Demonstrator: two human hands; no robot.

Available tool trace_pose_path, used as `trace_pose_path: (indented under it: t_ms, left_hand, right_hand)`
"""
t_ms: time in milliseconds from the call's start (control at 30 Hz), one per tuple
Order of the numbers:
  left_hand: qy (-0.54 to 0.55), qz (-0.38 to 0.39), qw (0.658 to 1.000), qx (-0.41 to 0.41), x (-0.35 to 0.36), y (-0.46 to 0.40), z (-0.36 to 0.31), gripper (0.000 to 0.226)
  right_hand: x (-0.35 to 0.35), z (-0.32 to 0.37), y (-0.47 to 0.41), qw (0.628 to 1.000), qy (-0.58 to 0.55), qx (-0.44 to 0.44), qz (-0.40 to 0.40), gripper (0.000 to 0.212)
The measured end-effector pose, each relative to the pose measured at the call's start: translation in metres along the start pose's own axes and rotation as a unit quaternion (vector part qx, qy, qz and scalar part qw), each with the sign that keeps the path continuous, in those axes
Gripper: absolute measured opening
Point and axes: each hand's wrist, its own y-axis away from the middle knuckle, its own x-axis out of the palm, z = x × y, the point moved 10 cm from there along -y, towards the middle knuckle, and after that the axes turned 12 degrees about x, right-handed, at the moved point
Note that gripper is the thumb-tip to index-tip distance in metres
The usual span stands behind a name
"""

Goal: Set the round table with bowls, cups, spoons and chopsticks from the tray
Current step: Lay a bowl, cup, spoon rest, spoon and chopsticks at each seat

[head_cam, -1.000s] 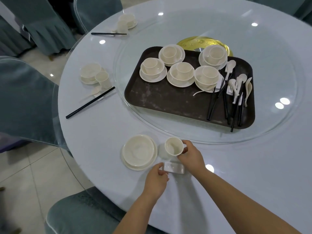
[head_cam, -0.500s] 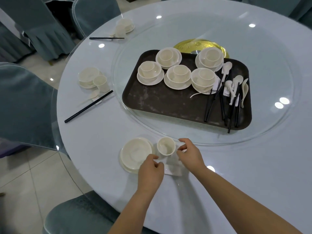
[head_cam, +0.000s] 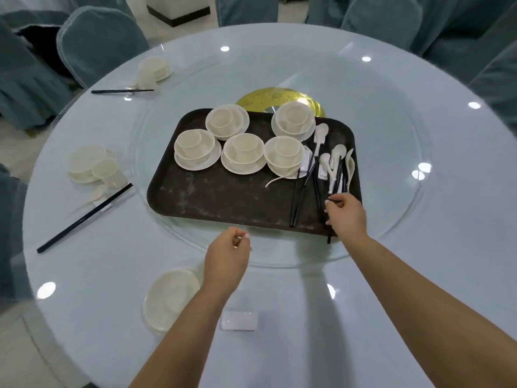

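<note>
The right hand [head_cam: 347, 217] pinches the near ends of the chopsticks [head_cam: 331, 191] at the tray's [head_cam: 212, 197] five o'clock corner, their length running toward twelve o'clock; the left hand [head_cam: 228, 259] hangs loosely curled, farther off.

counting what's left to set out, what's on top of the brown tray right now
On the tray: five bowl-and-cup stacks, white spoons and black chopsticks. The right hand covers some chopstick ends.
</note>
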Motion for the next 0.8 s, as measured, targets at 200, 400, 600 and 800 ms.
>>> trace_pose_path:
  t_ms: [200, 400, 600, 800]
  left_hand:
    - [0.018, 0.048, 0.999, 0.018, 0.042, -0.030, -0.026, 0.013]
    - [0.036, 0.075, 0.996, 0.010, 0.073, -0.044, -0.032, 0.013]
    - [0.031, 0.096, 0.995, -0.009, 0.085, -0.040, -0.016, 0.012]
    - [0.024, 0.102, 0.994, -0.028, 0.084, -0.030, -0.008, 0.014]
  right_hand:
    - [-0.008, 0.017, -0.056, 0.998, 0.051, 0.005, -0.032, 0.028]
    - [-0.001, 0.021, -0.100, 0.993, 0.112, 0.028, -0.029, 0.034]
    - [0.004, 0.022, -0.112, 0.987, 0.156, 0.021, -0.015, 0.035]
    - [0.003, 0.020, -0.099, 0.990, 0.141, 0.005, -0.013, 0.040]
